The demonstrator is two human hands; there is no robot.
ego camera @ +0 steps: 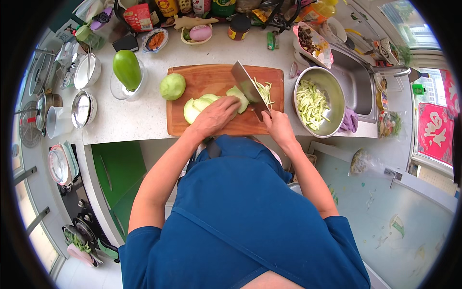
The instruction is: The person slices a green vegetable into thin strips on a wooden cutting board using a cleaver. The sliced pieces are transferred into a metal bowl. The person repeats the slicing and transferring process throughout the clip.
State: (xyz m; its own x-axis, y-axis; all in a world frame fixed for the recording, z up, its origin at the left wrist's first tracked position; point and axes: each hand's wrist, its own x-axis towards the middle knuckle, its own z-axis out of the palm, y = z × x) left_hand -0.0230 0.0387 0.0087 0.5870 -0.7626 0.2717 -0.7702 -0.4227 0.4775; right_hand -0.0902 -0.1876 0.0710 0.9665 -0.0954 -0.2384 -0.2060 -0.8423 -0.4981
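Observation:
My right hand grips a cleaver, whose broad blade stands tilted over a wooden cutting board. Left of the blade, my left hand presses pale green vegetable slices with its fingers. More overlapping slices lie beyond that hand. Thin shreds rest on the board to the right of the blade. At the board's upper left sits a peeled, rounded green piece. A metal bowl beside the board contains a heap of similar shreds.
A smooth green fruit or gourd stands in a clear bowl at left. Beyond the metal bowl are a purple cloth, a steel sink and a pink-rimmed container of scraps. A dark-lidded jar stands behind the board.

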